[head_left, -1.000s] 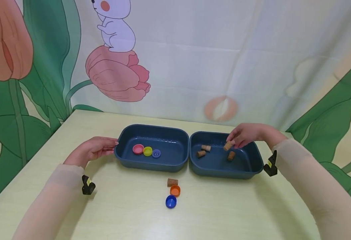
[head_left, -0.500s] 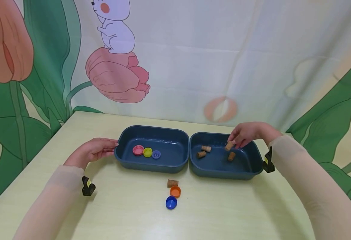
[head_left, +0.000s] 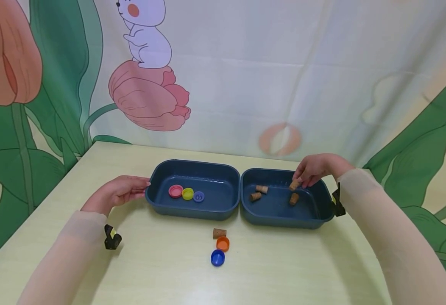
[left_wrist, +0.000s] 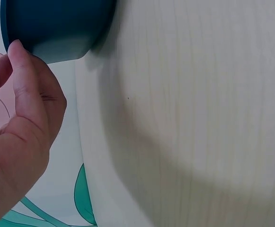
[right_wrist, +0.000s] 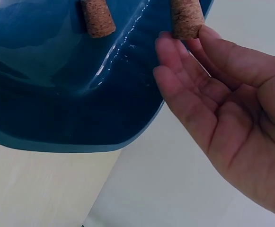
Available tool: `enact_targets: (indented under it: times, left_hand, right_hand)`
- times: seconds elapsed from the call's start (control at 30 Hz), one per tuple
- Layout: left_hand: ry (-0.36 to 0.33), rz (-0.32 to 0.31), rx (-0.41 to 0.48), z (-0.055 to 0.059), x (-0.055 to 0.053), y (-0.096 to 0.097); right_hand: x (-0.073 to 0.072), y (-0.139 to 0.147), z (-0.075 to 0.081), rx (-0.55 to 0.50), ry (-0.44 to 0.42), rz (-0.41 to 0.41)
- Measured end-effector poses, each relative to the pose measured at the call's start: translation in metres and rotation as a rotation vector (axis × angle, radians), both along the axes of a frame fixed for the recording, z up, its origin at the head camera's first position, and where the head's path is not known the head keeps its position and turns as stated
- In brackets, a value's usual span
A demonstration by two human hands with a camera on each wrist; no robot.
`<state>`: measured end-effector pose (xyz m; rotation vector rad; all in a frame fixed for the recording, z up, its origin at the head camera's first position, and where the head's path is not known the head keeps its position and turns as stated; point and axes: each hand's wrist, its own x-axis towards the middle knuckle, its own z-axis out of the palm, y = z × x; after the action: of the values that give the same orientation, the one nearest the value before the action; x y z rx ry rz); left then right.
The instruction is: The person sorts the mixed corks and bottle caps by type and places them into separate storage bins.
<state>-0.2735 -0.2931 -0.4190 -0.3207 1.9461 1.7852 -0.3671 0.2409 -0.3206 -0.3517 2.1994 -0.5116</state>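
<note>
My right hand pinches a cork between thumb and fingertips, above the right dark blue bin. Three more corks lie in that bin; the nearest cork sits just below the held one. At the far left, my left hand holds the end rim of the left dark blue bin, its thumb against the edge. Inside that bin rest a pink cap, a yellow cap and a purple cap, side by side.
On the pale table, in front of the bins, lie a cork, an orange cap and a blue cap. The two bins stand end to end. A printed curtain hangs behind the table.
My right hand, with the cork in its fingers, has shifted slightly to the right over the right bin. The left hand stays at the left bin's rim.
</note>
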Motion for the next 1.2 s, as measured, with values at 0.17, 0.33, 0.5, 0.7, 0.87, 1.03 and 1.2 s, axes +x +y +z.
enact_targets:
  times: [0.17,0.33,0.5,0.7,0.87,1.03,1.2]
  left_hand:
    - [0.004,0.000,-0.001,-0.001,-0.001,0.000]
    - [0.003,0.000,0.003,-0.001,0.000,0.000]
    - [0.005,-0.002,0.008,0.000,0.000,0.000]
    - [0.004,0.000,0.004,0.001,0.001,0.001]
    - [0.003,-0.002,0.003,0.001,0.001,0.001]
    - [0.004,0.001,0.003,0.001,0.001,0.001]
    - [0.008,-0.006,0.005,0.002,0.002,0.001]
  right_hand:
    - [-0.003,-0.002,-0.006,0.035,-0.016,0.006]
    - [-0.001,-0.005,-0.011,0.104,-0.003,0.025]
    - [0.000,-0.008,-0.013,0.177,0.022,0.029]
    - [-0.001,-0.009,-0.017,0.302,0.070,0.031]
    - [-0.001,-0.009,-0.022,0.360,0.074,0.022]
    - [-0.005,-0.010,-0.028,0.452,0.101,0.084]
    - [-0.007,-0.012,-0.035,0.498,0.091,0.084]
